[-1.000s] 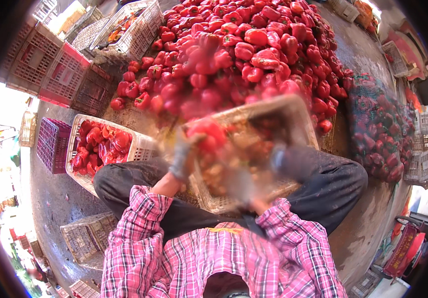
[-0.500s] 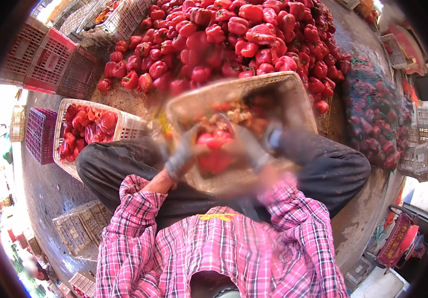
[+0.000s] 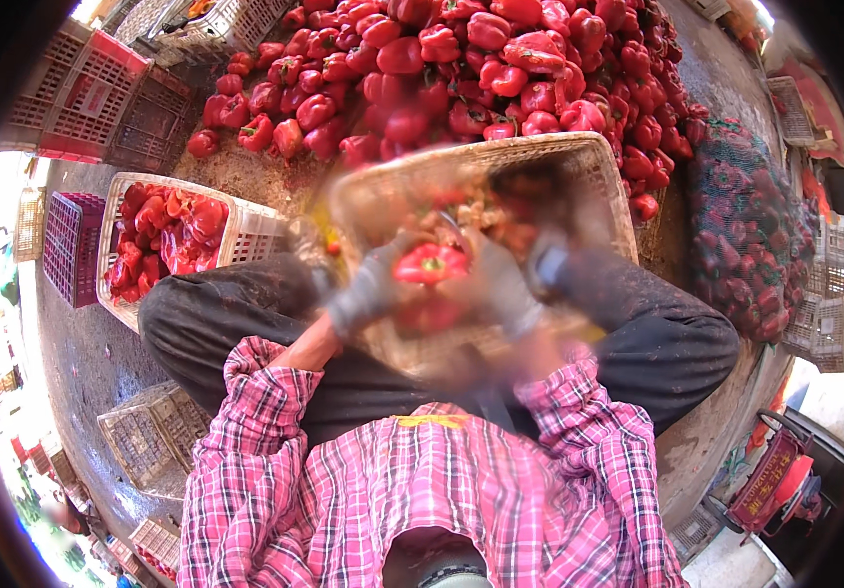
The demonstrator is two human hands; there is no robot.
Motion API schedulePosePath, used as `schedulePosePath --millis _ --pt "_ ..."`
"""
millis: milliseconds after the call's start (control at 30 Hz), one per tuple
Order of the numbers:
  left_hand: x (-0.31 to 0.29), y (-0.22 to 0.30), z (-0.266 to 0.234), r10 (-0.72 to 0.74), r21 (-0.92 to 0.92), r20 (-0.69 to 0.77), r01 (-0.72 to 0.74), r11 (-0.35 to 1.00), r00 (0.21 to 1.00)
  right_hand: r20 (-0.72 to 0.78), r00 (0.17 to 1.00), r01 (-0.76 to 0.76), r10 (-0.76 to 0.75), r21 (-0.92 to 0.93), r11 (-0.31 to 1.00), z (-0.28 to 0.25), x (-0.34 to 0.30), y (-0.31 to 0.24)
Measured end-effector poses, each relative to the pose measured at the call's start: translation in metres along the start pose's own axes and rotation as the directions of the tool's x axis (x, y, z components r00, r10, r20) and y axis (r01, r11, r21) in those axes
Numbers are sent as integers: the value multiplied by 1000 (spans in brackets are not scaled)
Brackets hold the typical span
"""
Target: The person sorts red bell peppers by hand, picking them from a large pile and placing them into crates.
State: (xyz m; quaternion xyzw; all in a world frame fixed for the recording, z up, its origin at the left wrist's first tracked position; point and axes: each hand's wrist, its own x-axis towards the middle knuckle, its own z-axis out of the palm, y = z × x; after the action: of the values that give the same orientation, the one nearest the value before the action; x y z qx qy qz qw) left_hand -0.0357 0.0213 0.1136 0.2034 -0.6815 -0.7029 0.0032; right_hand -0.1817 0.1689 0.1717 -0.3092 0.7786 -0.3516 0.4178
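Both gloved hands, the left hand point(image 3: 368, 291) and the right hand point(image 3: 500, 289), are closing around a glossy red bell pepper point(image 3: 430, 265) between them, blurred. Just beneath the grip is sitting a woven tan basket point(image 3: 594, 171), its mesh rim resting across dark-trousered knees. Left of the grip, a white slatted crate point(image 3: 250, 235) is holding more peppers. Beyond the basket is spreading a heaped pepper pile point(image 3: 461, 69).

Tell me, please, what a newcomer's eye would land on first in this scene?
First, the huge pile of red peppers filling the upper picture. Then, at centre, the gloved left hand and right hand gripping one red pepper over a tan basket. Left of the knees stands a white crate holding more peppers.
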Motion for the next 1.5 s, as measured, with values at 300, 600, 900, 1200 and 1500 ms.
schedulePosePath --millis 300,600,900,1200,1500 --pt "-12 51 -21 -161 -309 195 216 926 968 27 960 234 -279 471 850 5 -1 27" --pt "10 1 -6 -139 -190 -478 52 980 867 239 965 -254 107 952 168 33 31 84" --pt "-8 10 32 668 631 -164 -443 636 726 101 898 -197 429 963 186 68 35 59" --pt "-4 2 29 180 -112 -173 -201 973 968 -463 884 335 -72 518 787 45 38 66" --pt "20 -32 13 -141 -482 -166 45 875 976 -115 980 18 163 865 501 59 2 8"
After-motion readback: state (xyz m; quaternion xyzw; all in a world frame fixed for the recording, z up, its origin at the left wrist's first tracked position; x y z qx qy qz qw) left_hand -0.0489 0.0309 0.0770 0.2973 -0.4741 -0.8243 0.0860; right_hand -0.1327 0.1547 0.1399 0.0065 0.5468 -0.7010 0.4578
